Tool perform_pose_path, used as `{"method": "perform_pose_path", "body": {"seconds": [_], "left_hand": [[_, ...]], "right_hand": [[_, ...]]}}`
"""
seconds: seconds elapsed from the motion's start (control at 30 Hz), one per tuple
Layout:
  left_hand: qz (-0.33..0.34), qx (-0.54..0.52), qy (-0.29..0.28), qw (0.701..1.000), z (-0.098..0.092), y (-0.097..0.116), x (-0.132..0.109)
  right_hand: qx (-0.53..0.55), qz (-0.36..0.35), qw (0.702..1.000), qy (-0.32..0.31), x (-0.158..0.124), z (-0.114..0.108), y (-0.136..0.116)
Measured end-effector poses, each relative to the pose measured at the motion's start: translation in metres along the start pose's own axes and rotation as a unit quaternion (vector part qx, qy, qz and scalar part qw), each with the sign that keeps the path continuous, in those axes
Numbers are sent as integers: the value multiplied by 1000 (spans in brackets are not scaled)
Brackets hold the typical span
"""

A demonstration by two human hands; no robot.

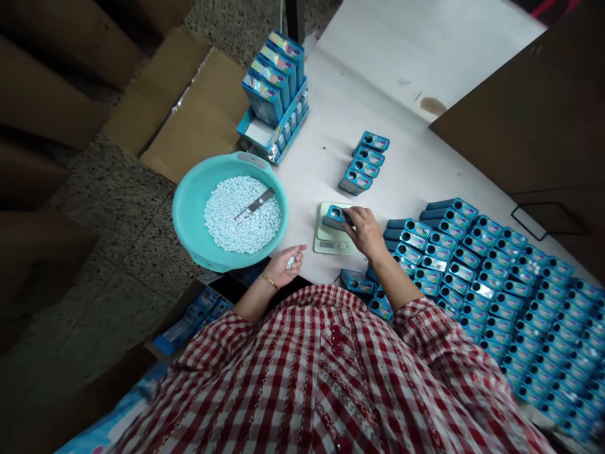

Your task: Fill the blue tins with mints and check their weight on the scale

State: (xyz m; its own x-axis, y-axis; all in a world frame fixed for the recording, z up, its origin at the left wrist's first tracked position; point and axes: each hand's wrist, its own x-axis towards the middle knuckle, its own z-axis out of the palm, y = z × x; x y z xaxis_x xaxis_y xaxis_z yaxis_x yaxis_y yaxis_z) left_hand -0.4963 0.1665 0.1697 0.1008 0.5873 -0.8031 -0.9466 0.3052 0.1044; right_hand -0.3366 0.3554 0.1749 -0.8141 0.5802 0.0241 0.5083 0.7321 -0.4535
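My right hand (pixel 366 232) grips one end of a small blue tin (pixel 334 217), which is on or just over the pale kitchen scale (pixel 326 243). A dark round opening shows in the tin's top. Curled around some small white pellets (pixel 291 261), my left hand (pixel 283 266) is held near the table edge, between the basin and the scale. The turquoise basin (pixel 189 202) on the left holds a heap of white pellets (pixel 227 208), and a knife-like tool (pixel 259 200) lies on them.
Several blue tins (pixel 366 165) stand in a short row beyond the scale. Many more tins (pixel 491 284) fill the table's right side. A display box (pixel 295 120) with tall blue packs stands behind the basin. Flattened cardboard (pixel 189 107) lies on the speckled floor.
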Motion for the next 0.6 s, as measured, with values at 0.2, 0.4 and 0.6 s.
{"method": "perform_pose_path", "body": {"seconds": [0.2,0.4,0.6], "left_hand": [[46,97,54,993,9,2,35],[146,320,157,923,26,17,95],[174,456,169,856,21,16,125]], "right_hand": [[-31,31,996,84,43,4,32],[-26,88,994,65,31,25,51],[44,335,940,-42,-19,46,41]]}}
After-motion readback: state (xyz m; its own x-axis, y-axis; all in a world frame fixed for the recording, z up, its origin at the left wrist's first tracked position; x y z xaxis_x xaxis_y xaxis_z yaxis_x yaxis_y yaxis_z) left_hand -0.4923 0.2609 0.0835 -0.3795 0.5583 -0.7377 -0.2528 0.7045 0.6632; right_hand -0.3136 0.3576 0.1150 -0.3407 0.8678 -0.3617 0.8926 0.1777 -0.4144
